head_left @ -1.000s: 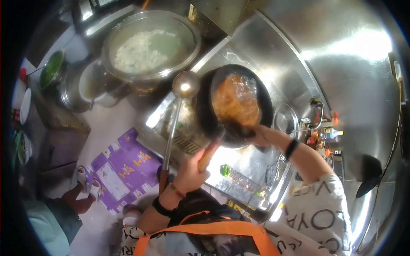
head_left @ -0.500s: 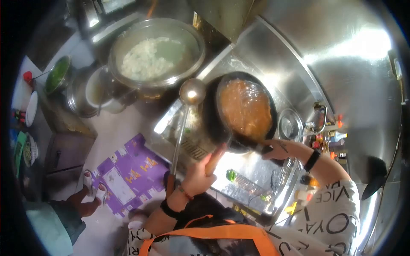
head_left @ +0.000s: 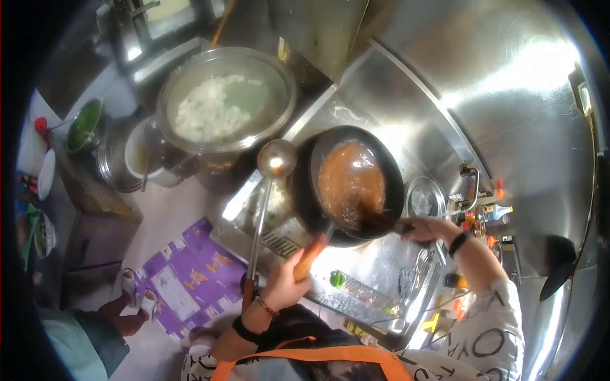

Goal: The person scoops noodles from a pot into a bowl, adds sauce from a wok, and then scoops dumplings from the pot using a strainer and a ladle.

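Observation:
My left hand [head_left: 284, 284] is closed round the wooden handle [head_left: 310, 257] of a dark wok [head_left: 391, 149], whose metal stem meets the near rim. Thick brown sauce [head_left: 349, 178] fills the wok's middle and shines under the light. At the wok's near right edge my right hand [head_left: 420, 228] is closed on a dark tool [head_left: 376, 220]. The tool's head is smeared and partly sunk in the sauce, so its kind does not show. A long-handled ladle [head_left: 277, 159] lies left of the wok, bowl upward.
A wide steaming pot [head_left: 286, 120] with pale food stands at the upper left. Right of the wok are a metal bowl [head_left: 424, 198] and several bottles [head_left: 499, 213]. Another person's feet [head_left: 136, 301] are beside flattened purple cardboard [head_left: 194, 279] on the floor.
The sauce area looks smaller and sits lower within the wok, with more dark wall showing. The tool's head has moved into the sauce. My view has shifted slightly.

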Demonstrator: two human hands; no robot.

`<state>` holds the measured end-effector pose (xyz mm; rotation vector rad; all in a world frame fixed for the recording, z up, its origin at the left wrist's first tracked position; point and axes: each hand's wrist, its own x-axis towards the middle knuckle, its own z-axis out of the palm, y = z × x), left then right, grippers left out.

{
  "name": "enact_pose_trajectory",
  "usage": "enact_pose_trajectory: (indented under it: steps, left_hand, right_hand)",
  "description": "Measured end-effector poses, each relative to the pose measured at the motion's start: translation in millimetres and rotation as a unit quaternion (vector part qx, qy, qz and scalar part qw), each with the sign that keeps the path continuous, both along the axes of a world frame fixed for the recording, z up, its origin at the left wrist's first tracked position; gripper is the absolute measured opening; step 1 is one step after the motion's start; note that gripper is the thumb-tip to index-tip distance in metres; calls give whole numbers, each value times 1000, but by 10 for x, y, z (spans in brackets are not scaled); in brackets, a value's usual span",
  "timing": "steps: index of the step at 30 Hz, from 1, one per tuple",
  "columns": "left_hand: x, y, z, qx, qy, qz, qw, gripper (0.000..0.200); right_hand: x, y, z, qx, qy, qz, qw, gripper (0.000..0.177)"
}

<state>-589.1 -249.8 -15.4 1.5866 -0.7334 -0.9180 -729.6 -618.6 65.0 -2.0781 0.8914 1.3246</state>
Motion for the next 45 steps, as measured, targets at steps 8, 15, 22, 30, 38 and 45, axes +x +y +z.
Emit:
enact_pose_trajectory:
  steps: [8, 15, 22, 30, 38, 45]
  left_hand:
    - [-25, 17, -15, -8, 29, 7, 1000, 59]
    - [34, 12, 67, 33, 25, 6, 999, 61]
    - [13, 6, -23, 20, 26, 11, 999, 61]
    - [-22, 19, -128, -15, -15, 4, 1000, 61]
    - [-1, 9, -52, -5, 2, 8, 1000, 60]
    - [8, 7, -109, -45, -23, 10, 999, 58]
  right_hand:
    - [67, 276, -352, -12, -133, 96, 986, 65]
    - [520, -427, -172, -346, -154, 116, 918, 49]
    - [539, -2, -867, -205, -361, -38, 909, 58]
    - [810, 1009, -179, 54, -310, -76, 946, 72]
    - [366, -167, -1204, -23, -314, -66, 947, 35]
    - [-355, -231, -1462, -21, -294, 14, 956, 57]
